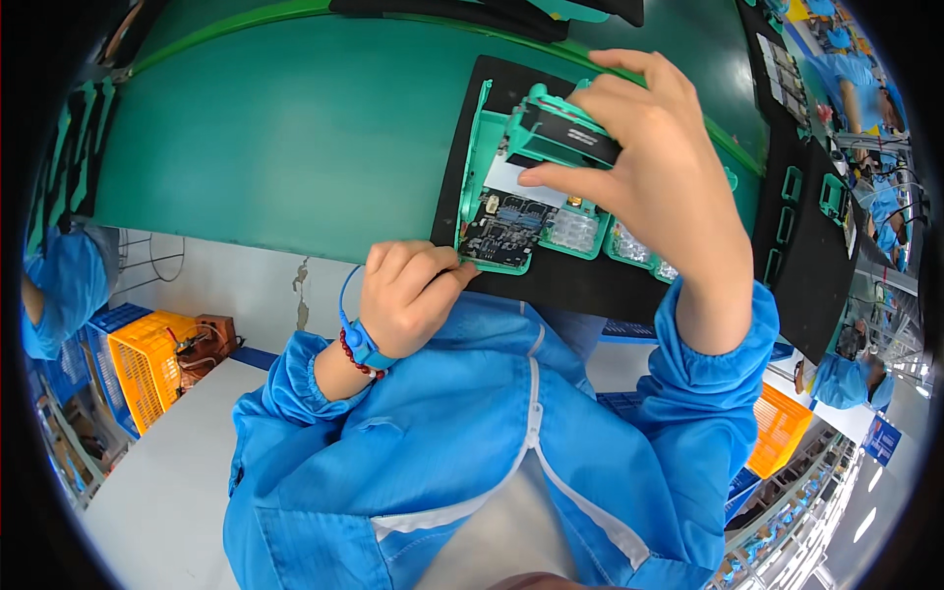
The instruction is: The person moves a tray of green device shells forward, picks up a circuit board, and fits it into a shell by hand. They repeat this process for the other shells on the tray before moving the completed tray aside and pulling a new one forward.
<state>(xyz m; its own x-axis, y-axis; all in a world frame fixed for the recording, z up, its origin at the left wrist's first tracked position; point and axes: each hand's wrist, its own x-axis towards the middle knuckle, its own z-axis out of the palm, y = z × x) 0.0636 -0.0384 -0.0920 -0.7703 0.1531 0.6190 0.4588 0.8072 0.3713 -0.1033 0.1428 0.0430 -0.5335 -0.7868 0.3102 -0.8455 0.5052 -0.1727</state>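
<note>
My right hand (654, 147) grips a green-and-black plastic part (560, 133) between thumb and fingers, tilted up over an open green housing (470, 177). Inside the housing lie a dark circuit board (506, 231) and a white flat piece (521, 183), partly covered by the held part. At the housing's near left corner, my left hand (408, 295) has its fingers curled, thumb and index finger pinching the rim. Just right of the board sit green frames with clear, bumpy lens-like inserts (573, 232), partly behind my right hand. A blue wrist strap (362, 344) with a cord circles my left wrist.
A black mat (570, 280) lies under the housing on the green tabletop (295, 147). More green frames (787, 218) rest on a black surface at right. Orange crates (152, 359) stand beyond the table at left. Other people in blue (69, 295) work at both sides.
</note>
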